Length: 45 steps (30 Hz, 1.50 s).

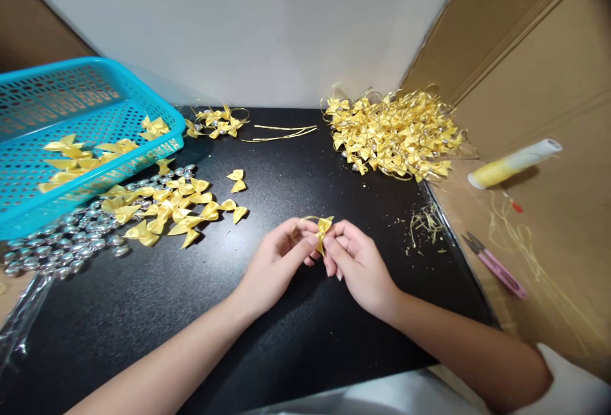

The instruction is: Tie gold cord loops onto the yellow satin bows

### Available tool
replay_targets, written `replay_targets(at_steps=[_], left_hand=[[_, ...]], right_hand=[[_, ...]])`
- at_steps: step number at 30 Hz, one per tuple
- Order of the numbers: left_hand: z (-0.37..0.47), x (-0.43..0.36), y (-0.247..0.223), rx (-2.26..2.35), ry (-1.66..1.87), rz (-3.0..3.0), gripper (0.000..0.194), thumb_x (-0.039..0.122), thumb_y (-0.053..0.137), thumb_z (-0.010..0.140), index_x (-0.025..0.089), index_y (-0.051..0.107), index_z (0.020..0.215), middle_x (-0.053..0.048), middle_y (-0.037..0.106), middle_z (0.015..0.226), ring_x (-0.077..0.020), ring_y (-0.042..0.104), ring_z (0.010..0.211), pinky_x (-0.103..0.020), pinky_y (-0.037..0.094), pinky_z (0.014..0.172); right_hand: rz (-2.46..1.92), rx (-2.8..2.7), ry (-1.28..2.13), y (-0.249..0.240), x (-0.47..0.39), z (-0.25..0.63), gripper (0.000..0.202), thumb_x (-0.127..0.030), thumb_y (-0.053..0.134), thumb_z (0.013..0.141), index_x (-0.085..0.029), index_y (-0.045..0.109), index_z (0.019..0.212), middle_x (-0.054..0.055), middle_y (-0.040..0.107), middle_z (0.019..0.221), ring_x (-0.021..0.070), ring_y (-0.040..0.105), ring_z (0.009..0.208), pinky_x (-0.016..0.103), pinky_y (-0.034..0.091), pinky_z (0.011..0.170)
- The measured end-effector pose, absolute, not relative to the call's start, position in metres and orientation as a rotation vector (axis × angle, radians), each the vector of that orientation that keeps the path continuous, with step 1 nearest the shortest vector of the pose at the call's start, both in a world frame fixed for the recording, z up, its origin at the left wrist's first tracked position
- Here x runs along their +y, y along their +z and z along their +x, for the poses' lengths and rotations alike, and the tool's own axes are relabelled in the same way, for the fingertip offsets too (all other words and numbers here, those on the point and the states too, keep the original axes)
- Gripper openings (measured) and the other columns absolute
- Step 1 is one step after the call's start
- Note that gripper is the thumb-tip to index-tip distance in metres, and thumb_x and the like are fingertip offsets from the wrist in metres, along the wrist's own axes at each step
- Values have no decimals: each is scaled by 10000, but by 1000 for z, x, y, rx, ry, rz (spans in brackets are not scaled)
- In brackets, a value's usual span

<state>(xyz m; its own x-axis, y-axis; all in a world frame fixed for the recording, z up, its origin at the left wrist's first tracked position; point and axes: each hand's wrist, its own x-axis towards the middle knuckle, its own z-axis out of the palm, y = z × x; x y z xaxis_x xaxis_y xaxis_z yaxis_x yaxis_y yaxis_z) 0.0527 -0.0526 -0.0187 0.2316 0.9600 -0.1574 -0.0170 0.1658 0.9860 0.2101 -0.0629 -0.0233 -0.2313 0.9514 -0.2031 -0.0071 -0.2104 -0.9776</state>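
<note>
Over the middle of the black table (296, 167), my left hand (279, 262) and my right hand (358, 262) pinch one small yellow ribbon bow (324, 229) between their fingertips; a thin gold loop curves off it to the left. To the left of my hands lies a spread of loose yellow bows (172, 208). A heap of silver beads (67, 240) lies beside them. At the back right sits a big pile of bows with gold loops (394, 135).
A blue plastic basket (71, 116) holding several bows overhangs the left side. Gold cord pieces (281, 132) and a few looped bows (217, 121) lie at the back. Pink snips (496, 265), a spool of yellow cord (513, 163) and thread scraps (427, 224) lie at right beside cardboard.
</note>
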Motion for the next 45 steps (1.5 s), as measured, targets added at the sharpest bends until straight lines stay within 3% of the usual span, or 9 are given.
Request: replay_targets(at_steps=[4,10,20,31,36,45], left_hand=[[52,-51,-17,1030,895,1015,171,334,698,791,171,667,832,4,634,645,-125,593,604,-268,523,624],[49,-50,-24,1040,968,876,218,280,786,706,167,723,882,-5,693,701,-115,606,614,-255,522,628],[51,-46,-20,1069,1074,848,251,246,783,713,162,666,919,51,625,613,-73,562,554,-188,464,575],[48,-45,-24,1001,1043,806,221,241,783,728,157,670,898,46,646,629,-66,572,577,-172,462,588],[46,-45,-26,972,1001,741,243,218,790,703,149,653,892,46,647,619,-65,565,564,-171,454,571],[49,-46,-21,954,930,722,253,180,758,698,164,553,845,63,621,619,-58,533,549,-173,442,555]], right_hand=[[-1179,-1274,1521,-23,-63,210,283,-456,554,916,-205,505,795,-59,543,551,87,495,497,222,370,506],[-1202,-1310,1477,-24,-60,212,205,-359,559,911,-202,521,787,-42,560,607,89,500,526,220,385,516],[-1262,-1606,1323,-21,-57,219,178,-281,540,898,-188,602,760,-21,579,636,103,507,555,224,400,541],[-1180,-1917,979,-20,-54,220,185,-124,492,917,-187,555,754,-16,566,678,107,516,604,218,403,602],[-1122,-2015,882,-23,-53,222,187,-106,465,931,-198,532,783,17,604,767,134,574,704,236,446,675],[-1098,-2074,710,-26,-53,222,210,-127,448,950,-198,557,785,19,580,739,142,547,679,254,443,648]])
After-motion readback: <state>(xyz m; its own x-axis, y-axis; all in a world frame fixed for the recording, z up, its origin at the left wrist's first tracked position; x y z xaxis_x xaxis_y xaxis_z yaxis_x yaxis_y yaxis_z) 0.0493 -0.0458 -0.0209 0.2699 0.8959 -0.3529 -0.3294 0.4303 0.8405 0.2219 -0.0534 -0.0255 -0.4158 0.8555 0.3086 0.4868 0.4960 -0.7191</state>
